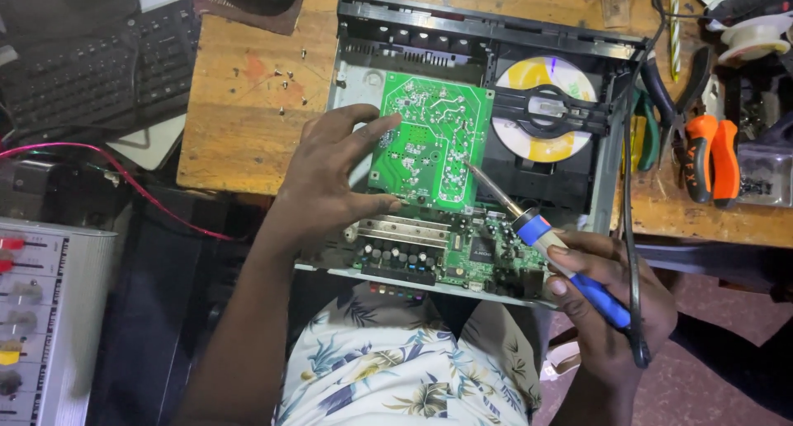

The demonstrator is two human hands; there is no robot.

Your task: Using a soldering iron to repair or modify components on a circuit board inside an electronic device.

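In the middle of the frame an opened disc player chassis point(363, 79) rests partly on the wooden desk point(239, 120) and partly over the person's lap. The left hand point(330, 174) lies spread on the left edge of a green circuit board point(429, 141), thumb and fingers pinching that edge so the board sits tilted with its solder side up and steady. The right hand point(607, 298), at lower right, is closed around the blue handle of a soldering iron point(541, 236), held like a pen so its thin tip reaches up and left onto the lower right part of the board. To the right of the board a yellow and white disc point(545, 108) sits in its tray. Orange-handled pliers point(710, 158) lie at the right edge of the desk, and a dark keyboard point(99, 63) fills the upper left
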